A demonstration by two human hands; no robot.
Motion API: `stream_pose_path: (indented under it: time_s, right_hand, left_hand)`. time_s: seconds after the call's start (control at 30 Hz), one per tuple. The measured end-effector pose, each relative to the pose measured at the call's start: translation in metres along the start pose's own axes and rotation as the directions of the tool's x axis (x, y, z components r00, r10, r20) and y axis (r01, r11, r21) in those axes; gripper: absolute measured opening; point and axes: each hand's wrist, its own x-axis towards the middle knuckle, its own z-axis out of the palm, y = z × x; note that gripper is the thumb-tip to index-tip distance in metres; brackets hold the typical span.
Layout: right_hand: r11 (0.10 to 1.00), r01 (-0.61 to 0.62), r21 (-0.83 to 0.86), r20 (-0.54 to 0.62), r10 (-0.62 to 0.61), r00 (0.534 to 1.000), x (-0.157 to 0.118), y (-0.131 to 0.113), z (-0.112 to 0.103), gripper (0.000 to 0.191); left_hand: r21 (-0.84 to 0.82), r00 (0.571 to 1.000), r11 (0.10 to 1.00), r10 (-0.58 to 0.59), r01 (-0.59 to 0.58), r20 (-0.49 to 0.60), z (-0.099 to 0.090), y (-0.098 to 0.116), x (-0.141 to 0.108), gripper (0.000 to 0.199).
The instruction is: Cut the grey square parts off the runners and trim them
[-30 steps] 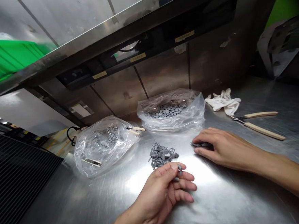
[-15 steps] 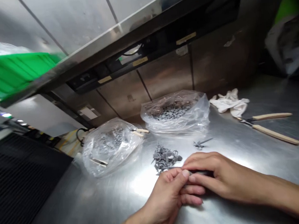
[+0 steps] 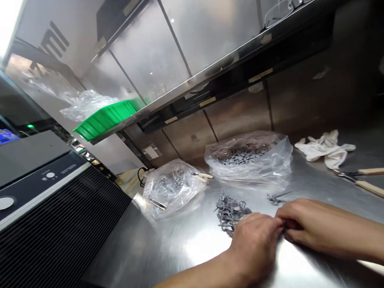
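Touching at the fingers (image 3: 290, 211), the left hand (image 3: 254, 245) and right hand (image 3: 316, 223) curl together; whether they grasp anything is hidden. A heap of grey plastic moulded parts (image 3: 231, 210) lies just beside them on the steel bench (image 3: 153, 252), with a lone grey piece (image 3: 276, 197) near it.

We have a steel workbench (image 3: 160, 256) with 2 plastic bags of parts on it, the smaller bag (image 3: 172, 189) left of the larger bag (image 3: 248, 157). In front of them lies a pile of small parts (image 3: 232, 209), with a single part (image 3: 276, 196) just to its right. Further right, cloth gloves (image 3: 325, 148) lie behind a pair of pliers (image 3: 375, 186), a machine (image 3: 35, 203) stands left of the bench, and a plastic crate (image 3: 106, 119) sits at the left end of the shelf (image 3: 206, 70) above.
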Motion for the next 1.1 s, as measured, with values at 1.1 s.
stream_pose_path:
  time_s: [1.1]
  right_hand:
    - [0.851, -0.08, 0.518, -0.043, 0.12, 0.992, 0.042, -0.046, -0.007, 0.032]
  left_hand:
    - [0.051, 0.969, 0.968, -0.241, 0.244, -0.059, -0.072, -0.026, -0.021, 0.039]
